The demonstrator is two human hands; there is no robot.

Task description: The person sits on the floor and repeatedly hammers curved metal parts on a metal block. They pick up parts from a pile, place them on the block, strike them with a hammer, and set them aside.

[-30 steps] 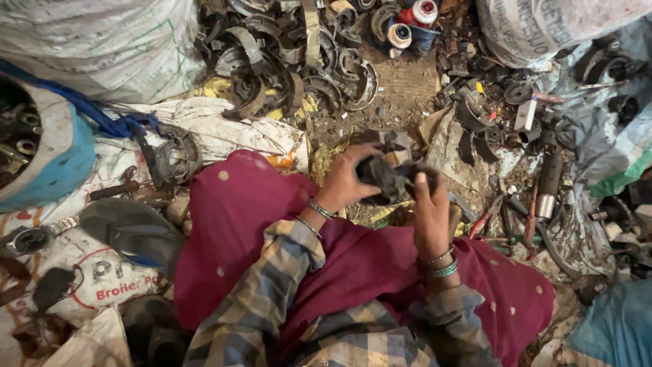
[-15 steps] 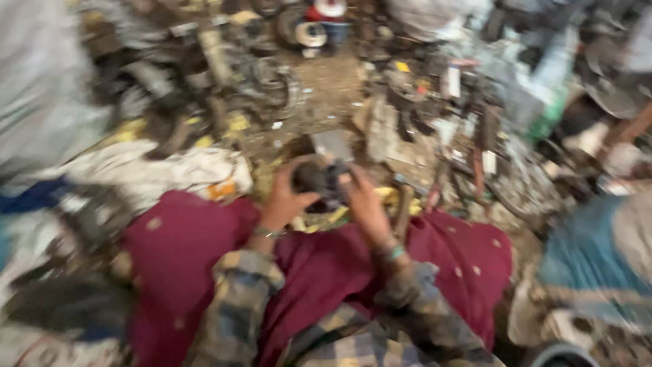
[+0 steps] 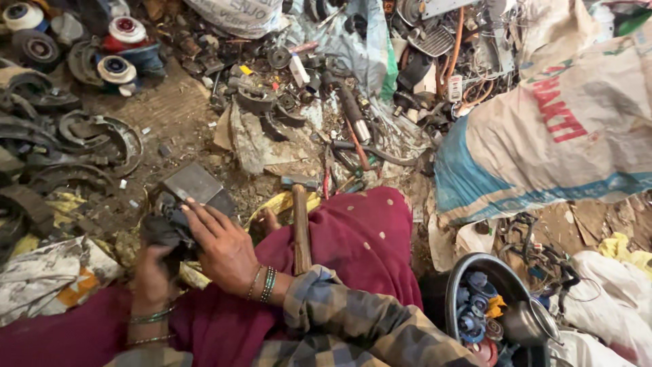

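ok so from my feed, looking down from the head cam: both hands are on a dark greasy metal part (image 3: 170, 228) held low over the maroon cloth (image 3: 360, 238) on the lap, just in front of a flat grey metal block (image 3: 193, 185) sitting on the dirt. Left hand (image 3: 151, 275) is wrapped under the part, fingers curled tight around its lower end. Right hand (image 3: 224, 248) lies over the top, fingers fairly straight and pressed flat on it, more pinning it than gripping it

A wooden-handled hammer (image 3: 301, 228) lies on the cloth right beside the right wrist, nobody holding it. On the far right there's a round metal bowl (image 3: 451, 299) with some small blue pieces already in it, so my guess is a few bits are sorted. The part in hand looks whole from here, can't see anything split off it. Meanwhile the ground in front has a big heap of scrap (image 3: 75, 149), curved dark strips and rings, plus a stuffed white sack (image 3: 564, 129) off to the right. I'd call it early days, plenty left
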